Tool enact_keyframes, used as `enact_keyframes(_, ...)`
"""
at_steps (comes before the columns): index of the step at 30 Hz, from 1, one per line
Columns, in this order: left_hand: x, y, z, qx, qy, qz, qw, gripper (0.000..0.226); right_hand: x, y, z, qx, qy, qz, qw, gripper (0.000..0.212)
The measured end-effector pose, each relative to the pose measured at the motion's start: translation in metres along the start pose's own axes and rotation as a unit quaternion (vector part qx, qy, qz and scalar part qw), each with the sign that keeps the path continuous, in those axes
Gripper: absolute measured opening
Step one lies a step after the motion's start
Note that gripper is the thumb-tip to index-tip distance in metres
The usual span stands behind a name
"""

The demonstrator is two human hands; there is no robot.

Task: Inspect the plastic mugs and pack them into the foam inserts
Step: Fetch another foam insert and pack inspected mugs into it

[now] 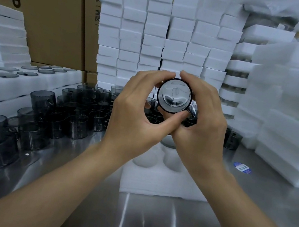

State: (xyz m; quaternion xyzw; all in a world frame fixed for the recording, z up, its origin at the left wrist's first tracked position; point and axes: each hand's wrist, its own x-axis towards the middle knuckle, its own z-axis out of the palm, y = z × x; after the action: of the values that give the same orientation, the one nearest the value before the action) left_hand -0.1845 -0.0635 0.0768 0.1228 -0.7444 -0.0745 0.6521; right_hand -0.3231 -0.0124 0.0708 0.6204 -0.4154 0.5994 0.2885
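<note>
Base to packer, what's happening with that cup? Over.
Left hand and right hand both grip one smoky mug, end-on to camera. Foam insert right below, two near pockets empty. Nothing between them.

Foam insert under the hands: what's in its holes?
Two near holes of the foam insert look empty. Behind, something grey shows; left hand and right hand, gripping the mug, hide the rest.

Left hand [137, 115] and right hand [205, 121] both bare. Forearms bare too, uncovered down to the frame's bottom corners.
</note>
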Motion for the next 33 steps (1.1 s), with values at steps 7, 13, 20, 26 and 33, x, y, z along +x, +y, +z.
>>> enact_keyframes(7,0.011,0.004,0.000,-0.365,-0.004,-0.399,0.841,0.048,-0.003,-0.001,-0.001,0.027,-0.036,0.021,0.999,0.077)
enact_keyframes(13,0.009,-0.002,0.002,-0.543,-0.087,-0.545,0.633,0.052,-0.005,-0.005,0.002,0.004,-0.041,-0.006,0.999,0.071)
enact_keyframes(20,0.005,0.002,0.000,-0.609,-0.187,-0.558,0.532,0.071,-0.005,-0.011,0.004,-0.039,-0.012,-0.018,0.999,0.056)
enact_keyframes(26,0.006,0.007,-0.002,-0.622,-0.168,-0.545,0.537,0.066,-0.004,-0.016,0.005,-0.040,0.002,-0.021,0.999,0.057)
enact_keyframes(33,0.004,0.009,0.002,-0.630,-0.103,-0.530,0.558,0.058,-0.001,-0.020,0.005,-0.010,-0.030,-0.018,0.999,0.059)
